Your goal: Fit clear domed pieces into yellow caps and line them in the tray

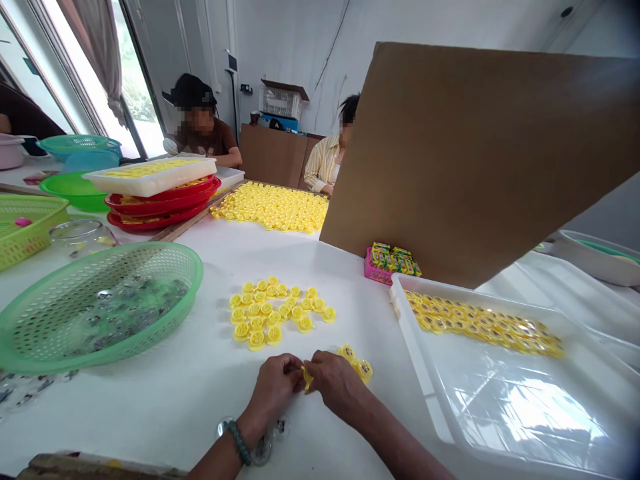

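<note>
My left hand point(273, 393) and my right hand point(336, 383) meet low at the table's near edge, both pinched on one small yellow cap point(307, 377) held between the fingertips. Two finished yellow pieces point(356, 361) lie just right of my right hand. A cluster of several yellow caps point(276, 312) sits on the white table a little beyond my hands. Small clear round pieces point(273, 437) lie by my left wrist, which wears a green bead bracelet.
A green mesh basket point(30, 347) of clear pieces stands left. A white tray point(425, 373) with rows of yellow pieces is right, behind it a leaning cardboard sheet point(475, 153) and a pink box point(376, 273). Two people sit at the far end by red trays point(160, 203).
</note>
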A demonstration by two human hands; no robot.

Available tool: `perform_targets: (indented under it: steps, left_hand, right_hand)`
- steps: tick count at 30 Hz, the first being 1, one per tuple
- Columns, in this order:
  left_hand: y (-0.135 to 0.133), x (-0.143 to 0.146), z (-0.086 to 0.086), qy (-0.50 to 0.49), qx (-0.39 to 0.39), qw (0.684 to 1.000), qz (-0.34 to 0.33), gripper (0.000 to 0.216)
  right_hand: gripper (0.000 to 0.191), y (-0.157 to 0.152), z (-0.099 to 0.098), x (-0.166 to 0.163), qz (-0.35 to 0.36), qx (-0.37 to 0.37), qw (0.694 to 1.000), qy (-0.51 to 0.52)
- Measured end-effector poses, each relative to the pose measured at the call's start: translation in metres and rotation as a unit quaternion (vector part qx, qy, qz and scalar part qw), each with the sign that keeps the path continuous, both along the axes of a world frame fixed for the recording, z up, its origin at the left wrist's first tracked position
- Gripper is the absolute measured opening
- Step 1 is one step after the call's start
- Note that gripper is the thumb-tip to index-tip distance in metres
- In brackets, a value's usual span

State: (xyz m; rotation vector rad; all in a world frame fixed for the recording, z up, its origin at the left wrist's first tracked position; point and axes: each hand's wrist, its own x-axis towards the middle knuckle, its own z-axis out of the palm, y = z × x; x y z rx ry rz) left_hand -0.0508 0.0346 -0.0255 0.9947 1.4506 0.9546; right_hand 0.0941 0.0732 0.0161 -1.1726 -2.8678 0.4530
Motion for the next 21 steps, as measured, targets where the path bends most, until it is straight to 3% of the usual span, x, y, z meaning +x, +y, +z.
perform_targets:
  steps: [7,13,17,21]
  left_hand:
    - [0.002,0.001,-0.003,-0.04,-0.026,0.999,0.0,0.015]
    - [0.005,0.01,-0.012,-0.077,-0.024,0.997,0.009,0.02]
    - [0.001,0.017,-0.013,-0.028,0.002,1.0,-0.006,0.021]
    - [-0.005,0.008,-0.001,0.033,0.012,0.999,-0.025,0.02]
  right_hand:
    - [0.004,0.007,0.003,-0.004,-0.008,-0.017,0.999,-0.04]
    - [0.007,0.006,-0.003,-0.002,0.006,0.03,0.999,-0.028]
    - [0.01,0.004,-0.006,0.021,-0.046,0.083,0.996,0.003]
    - [0.016,0.01,0.004,0.051,-0.109,0.097,0.989,-0.024]
